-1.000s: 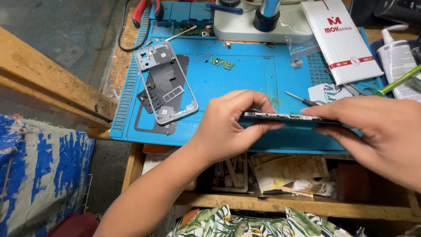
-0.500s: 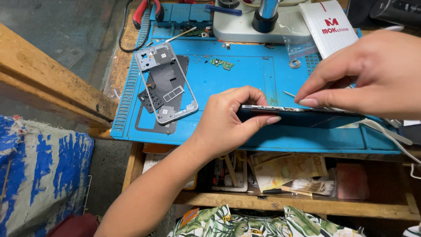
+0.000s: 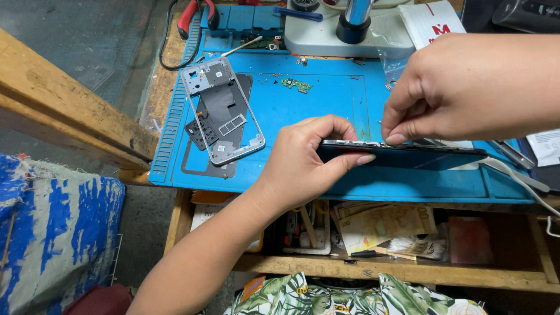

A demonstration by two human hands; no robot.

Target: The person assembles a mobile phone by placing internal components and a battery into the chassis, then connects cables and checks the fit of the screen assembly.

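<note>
My left hand [image 3: 306,163] grips the left end of a dark, opened phone [image 3: 408,156], held edge-on just above the blue work mat [image 3: 326,108]. My right hand [image 3: 466,87] hovers over the phone's top edge, with thumb and forefinger pinched together and touching that edge near its middle. Whether something tiny sits between those fingertips cannot be told. A silver phone mid-frame [image 3: 224,111] lies on a dark back cover at the mat's left side.
A small green circuit board [image 3: 296,85] lies on the mat. A microscope base [image 3: 344,32] stands at the back, red-handled pliers [image 3: 195,14] at back left. Tweezers [image 3: 513,154] lie at the right. An open drawer [image 3: 385,233] below holds banknotes and tools.
My right hand lifted from gripping the phone's right end, swung up, then came down with pinched fingers on the phone's top edge. The left hand kept its hold.
</note>
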